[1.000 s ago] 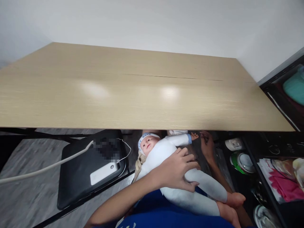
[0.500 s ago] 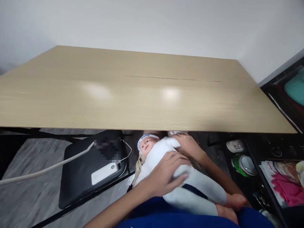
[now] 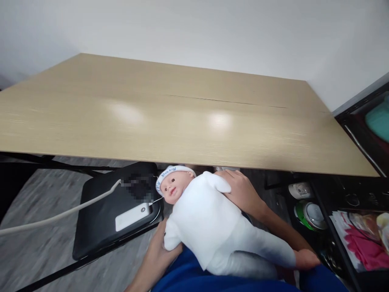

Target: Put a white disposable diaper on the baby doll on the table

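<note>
A baby doll (image 3: 209,219) with a white cloth body and a white cap with blue lettering lies tilted across my blue-clad lap, its head to the upper left and its bare feet to the lower right. On its near side, my left hand (image 3: 162,247) is closed around the doll's arm and side, with some fingers hidden behind the body. My right hand (image 3: 243,190) holds the far side, by the doll's other arm. The doll's upper end is close to the table's front edge.
A pale wooden table (image 3: 188,125) spans the view in front of me. On the left, a black stool seat (image 3: 91,227) bears a white power bank (image 3: 133,216) with cables. To the right, a black shelf holds a green-rimmed container (image 3: 313,215) and pink cloth (image 3: 364,245).
My left hand has gone from the doll's front to its near side. The doll has been raised and turned, so its face and chest show larger and further left.
</note>
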{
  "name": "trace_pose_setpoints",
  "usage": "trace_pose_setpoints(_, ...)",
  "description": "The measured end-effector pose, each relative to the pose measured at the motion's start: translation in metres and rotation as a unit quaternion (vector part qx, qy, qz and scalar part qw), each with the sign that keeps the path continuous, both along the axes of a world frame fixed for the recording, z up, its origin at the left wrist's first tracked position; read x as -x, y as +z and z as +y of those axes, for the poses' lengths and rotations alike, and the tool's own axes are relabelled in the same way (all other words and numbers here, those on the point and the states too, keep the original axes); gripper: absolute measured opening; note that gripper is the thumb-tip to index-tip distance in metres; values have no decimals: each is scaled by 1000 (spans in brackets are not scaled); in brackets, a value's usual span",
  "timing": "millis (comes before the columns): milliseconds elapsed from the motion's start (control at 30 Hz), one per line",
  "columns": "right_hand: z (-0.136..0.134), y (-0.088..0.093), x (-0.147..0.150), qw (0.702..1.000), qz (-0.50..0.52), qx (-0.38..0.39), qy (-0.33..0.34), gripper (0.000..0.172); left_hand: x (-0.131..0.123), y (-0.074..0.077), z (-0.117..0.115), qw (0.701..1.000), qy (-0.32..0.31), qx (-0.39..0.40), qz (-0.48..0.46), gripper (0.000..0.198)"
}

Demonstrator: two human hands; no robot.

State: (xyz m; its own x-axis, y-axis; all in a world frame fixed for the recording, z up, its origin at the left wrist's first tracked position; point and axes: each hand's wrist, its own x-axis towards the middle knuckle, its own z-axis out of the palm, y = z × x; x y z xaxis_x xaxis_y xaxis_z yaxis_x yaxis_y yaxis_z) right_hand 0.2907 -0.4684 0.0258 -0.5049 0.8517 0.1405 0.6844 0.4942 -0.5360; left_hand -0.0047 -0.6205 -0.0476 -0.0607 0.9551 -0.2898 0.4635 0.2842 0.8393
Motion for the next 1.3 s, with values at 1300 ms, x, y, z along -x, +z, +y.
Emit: trace_pose_setpoints(1300, 117, -26, -106, 973, -3, -85, -214, 39, 14, 74, 334, 911, -193, -229, 282, 52)
